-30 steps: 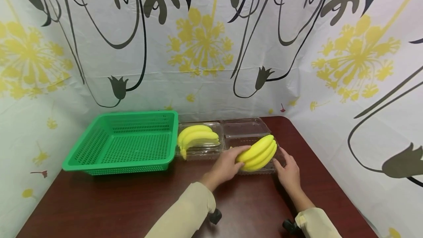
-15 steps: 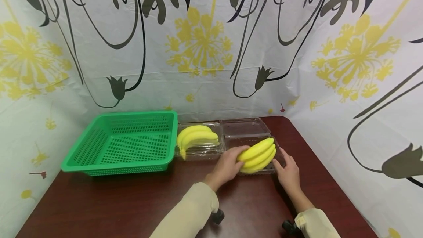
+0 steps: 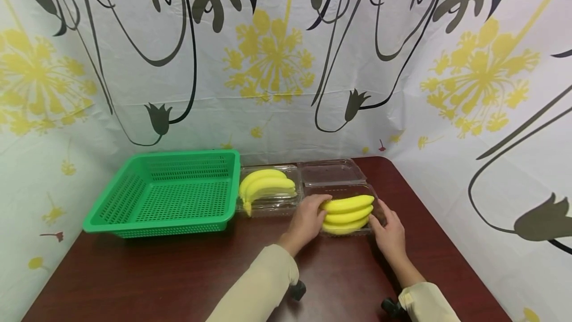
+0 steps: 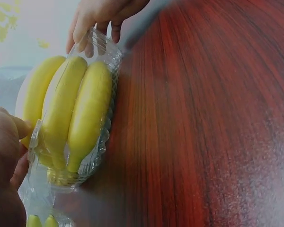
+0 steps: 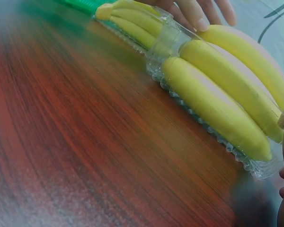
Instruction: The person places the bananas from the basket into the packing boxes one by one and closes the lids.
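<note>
A bunch of yellow bananas (image 3: 346,215) lies in a clear plastic clamshell box (image 4: 106,127), its lid (image 3: 332,172) laid back behind it. My left hand (image 3: 308,220) holds the left end of the bunch, thumb in front and fingertips over the top banana. In the right wrist view, fingers (image 5: 194,14) of that hand reach the rear banana. At the box's right end, my right hand (image 3: 390,232) grips the plastic wall, thumb toward the inside. Part of the box's front wall shows below the bananas in the left wrist view.
Close on the left stands a second clear box (image 3: 297,202) with another banana bunch (image 3: 265,185). Farther left is a green perforated basket (image 3: 178,227). A patterned cloth (image 3: 277,128) hangs behind the dark red-brown table (image 3: 178,272).
My left hand has lowered the bananas into the box and turned them from slanted to nearly level, lengthwise with it. The right hand has stayed at the box's right end.
</note>
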`<state>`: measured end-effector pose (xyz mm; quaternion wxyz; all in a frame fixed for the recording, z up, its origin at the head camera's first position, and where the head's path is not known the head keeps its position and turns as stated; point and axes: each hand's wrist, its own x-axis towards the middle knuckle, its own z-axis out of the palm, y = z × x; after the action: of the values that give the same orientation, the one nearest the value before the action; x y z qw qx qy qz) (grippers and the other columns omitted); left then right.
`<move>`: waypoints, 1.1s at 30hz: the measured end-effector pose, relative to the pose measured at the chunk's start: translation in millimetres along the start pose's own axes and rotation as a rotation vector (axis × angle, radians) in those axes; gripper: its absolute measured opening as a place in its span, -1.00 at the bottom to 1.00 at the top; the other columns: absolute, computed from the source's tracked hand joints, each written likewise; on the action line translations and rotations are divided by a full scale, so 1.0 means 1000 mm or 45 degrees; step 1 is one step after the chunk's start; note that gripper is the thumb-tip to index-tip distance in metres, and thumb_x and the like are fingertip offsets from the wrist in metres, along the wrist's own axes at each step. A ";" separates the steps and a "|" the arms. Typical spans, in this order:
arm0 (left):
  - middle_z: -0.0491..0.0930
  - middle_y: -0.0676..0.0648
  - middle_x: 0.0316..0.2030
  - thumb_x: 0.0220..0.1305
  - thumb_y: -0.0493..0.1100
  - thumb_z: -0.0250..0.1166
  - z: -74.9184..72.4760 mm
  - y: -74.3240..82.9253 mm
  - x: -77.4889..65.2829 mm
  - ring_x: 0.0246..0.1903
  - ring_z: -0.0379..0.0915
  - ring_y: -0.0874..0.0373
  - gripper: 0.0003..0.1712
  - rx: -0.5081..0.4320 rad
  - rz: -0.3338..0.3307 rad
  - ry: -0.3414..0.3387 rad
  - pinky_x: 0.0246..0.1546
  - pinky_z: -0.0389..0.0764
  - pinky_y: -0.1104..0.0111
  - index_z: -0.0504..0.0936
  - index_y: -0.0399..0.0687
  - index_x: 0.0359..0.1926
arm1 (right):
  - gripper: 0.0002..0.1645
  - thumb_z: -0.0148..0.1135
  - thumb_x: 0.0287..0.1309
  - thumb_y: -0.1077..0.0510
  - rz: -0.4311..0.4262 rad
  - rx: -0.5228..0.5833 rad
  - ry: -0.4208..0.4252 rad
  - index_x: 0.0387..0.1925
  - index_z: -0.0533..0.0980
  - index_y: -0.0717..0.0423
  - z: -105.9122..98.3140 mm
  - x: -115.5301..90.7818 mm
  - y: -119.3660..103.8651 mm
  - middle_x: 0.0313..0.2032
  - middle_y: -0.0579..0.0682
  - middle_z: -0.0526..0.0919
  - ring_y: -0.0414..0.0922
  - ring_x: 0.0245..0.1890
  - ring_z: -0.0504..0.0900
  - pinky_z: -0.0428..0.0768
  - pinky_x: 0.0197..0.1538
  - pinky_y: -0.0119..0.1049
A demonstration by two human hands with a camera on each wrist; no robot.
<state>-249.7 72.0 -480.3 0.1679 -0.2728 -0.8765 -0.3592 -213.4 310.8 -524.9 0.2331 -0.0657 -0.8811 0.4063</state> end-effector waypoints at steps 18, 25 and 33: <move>0.64 0.05 -0.23 0.09 -0.32 0.42 0.007 -0.004 -0.020 -0.17 0.50 0.14 -0.72 -0.002 -0.083 0.390 -0.15 0.54 0.33 0.72 -0.01 -0.15 | -0.33 0.22 0.25 0.17 -0.007 0.016 0.004 0.37 0.31 0.18 0.000 -0.001 -0.001 -0.01 0.28 0.47 0.17 -0.11 0.44 0.39 -0.09 0.10; 0.54 -0.01 -0.30 0.10 -0.24 0.46 0.010 -0.011 -0.036 -0.26 0.43 0.18 -0.74 -0.213 -0.241 0.472 -0.27 0.51 0.32 0.70 -0.05 -0.13 | -0.33 0.22 0.25 0.16 -0.015 0.001 0.016 0.36 0.32 0.18 -0.001 0.001 -0.001 -0.02 0.29 0.48 0.16 -0.13 0.44 0.38 -0.09 0.08; 0.53 -0.02 -0.28 0.06 -0.21 0.47 0.017 -0.019 -0.047 -0.28 0.45 0.12 -0.64 -0.494 -0.282 0.410 -0.35 0.52 0.37 0.67 -0.13 -0.08 | -0.35 0.22 0.25 0.16 -0.007 0.002 0.043 0.36 0.33 0.19 0.001 0.000 -0.001 -0.07 0.26 0.50 0.12 -0.19 0.45 0.39 -0.13 0.04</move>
<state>-225.1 56.4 -525.7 0.2092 -0.1418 -0.7778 -0.5754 -213.8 309.0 -524.8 0.2490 -0.0698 -0.8769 0.4053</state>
